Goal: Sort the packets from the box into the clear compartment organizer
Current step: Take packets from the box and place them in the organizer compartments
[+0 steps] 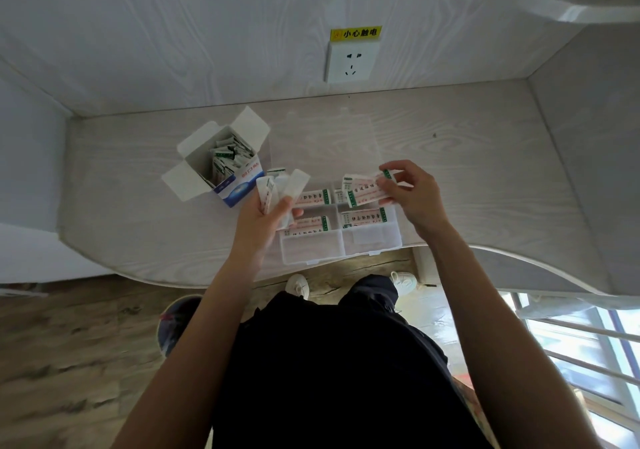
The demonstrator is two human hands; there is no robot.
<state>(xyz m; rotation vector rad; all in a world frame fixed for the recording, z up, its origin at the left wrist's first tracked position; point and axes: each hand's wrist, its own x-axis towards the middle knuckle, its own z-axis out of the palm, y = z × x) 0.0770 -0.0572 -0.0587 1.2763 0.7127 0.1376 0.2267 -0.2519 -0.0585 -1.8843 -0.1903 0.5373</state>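
An open blue-and-white box (239,185) with several white packets (227,157) inside stands at the left of the table. The clear compartment organizer (311,249) sits at the table's front edge, with packets lying in its far compartments and its two near compartments bare. My left hand (266,220) grips a fanned bunch of packets (284,185) between the box and the organizer. My right hand (412,194) pinches a couple of packets (363,188) above the organizer's far right compartment.
The pale wood table (467,171) is walled in at the back and both sides. A wall socket (351,64) with a yellow label sits behind. The organizer's clear open lid (329,136) lies flat behind it. Below are my legs and the floor.
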